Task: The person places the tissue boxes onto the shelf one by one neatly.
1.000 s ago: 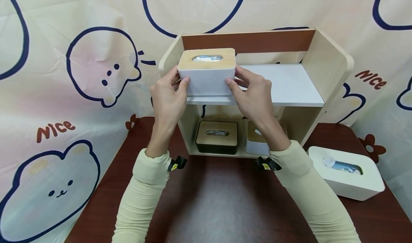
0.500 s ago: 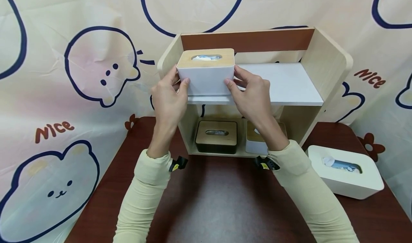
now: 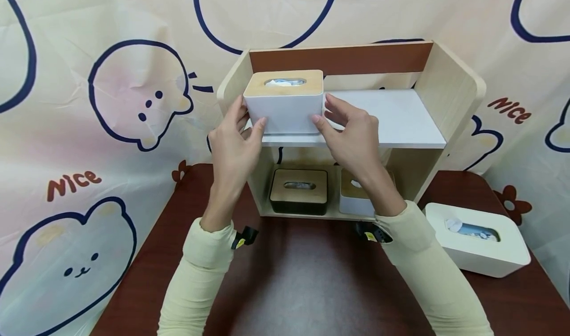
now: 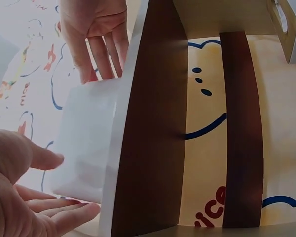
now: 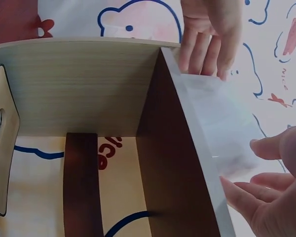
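A white tissue box with a light wooden lid (image 3: 285,111) stands at the left end of the white upper shelf board (image 3: 392,118), tissue showing in its slot. My left hand (image 3: 236,140) is beside its left end, thumb in front of the lower corner and fingers along the side, loosely extended. At the other end my right hand (image 3: 354,135) has its fingers slightly off the side, thumb tip by the front corner. From below, the left wrist view shows the box's white front (image 4: 86,143) between both relaxed hands. The right wrist view shows the same white front (image 5: 222,123).
On the lower shelf sit a black tissue box with wooden lid (image 3: 299,191) and a white one (image 3: 354,197), partly behind my right forearm. A larger white tissue box (image 3: 481,237) stands on the dark table (image 3: 307,276) at right. The rack's side panel (image 3: 454,83) rises at right.
Both hands have loosened from the box; the right fingers have come slightly away from its side and the left hand has spread a little. The box has stayed in place on the shelf.
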### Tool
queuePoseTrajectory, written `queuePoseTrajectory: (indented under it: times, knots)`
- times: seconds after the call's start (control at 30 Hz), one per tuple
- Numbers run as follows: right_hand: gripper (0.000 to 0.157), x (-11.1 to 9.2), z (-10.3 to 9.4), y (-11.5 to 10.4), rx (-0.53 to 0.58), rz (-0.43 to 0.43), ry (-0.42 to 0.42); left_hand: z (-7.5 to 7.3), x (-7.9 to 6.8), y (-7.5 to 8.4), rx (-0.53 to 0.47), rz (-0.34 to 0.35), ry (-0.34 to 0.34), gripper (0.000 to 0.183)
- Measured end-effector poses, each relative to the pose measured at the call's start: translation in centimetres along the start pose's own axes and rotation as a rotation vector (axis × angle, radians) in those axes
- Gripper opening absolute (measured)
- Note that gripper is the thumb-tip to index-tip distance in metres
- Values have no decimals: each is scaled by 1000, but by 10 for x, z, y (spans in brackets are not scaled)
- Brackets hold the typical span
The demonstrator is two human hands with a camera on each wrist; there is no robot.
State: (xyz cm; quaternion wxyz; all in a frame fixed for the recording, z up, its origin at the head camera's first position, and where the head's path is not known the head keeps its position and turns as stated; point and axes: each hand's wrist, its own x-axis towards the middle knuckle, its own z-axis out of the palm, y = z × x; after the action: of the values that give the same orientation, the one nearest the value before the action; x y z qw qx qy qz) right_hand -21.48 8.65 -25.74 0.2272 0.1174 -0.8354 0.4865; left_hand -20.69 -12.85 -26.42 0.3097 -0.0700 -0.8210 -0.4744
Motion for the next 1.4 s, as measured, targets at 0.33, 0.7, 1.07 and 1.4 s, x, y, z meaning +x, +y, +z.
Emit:
queuePoseTrajectory:
  times: [0.33,0.7,1.07,1.4]
  knots:
    - [49,-28,-18,6,93,-27,22,-13,-34,2,-62,118,22,62]
    - [43,-70,-26,23,174,-18,54,-6,-71,-1,-106,126,-59,61]
    - [41,-102,-22,58,142,47,27,16,-97,-23,-71,103,-140,60]
    - [43,-126,-8,99,136,174,-31,38,-121,-42,-17,34,-229,63]
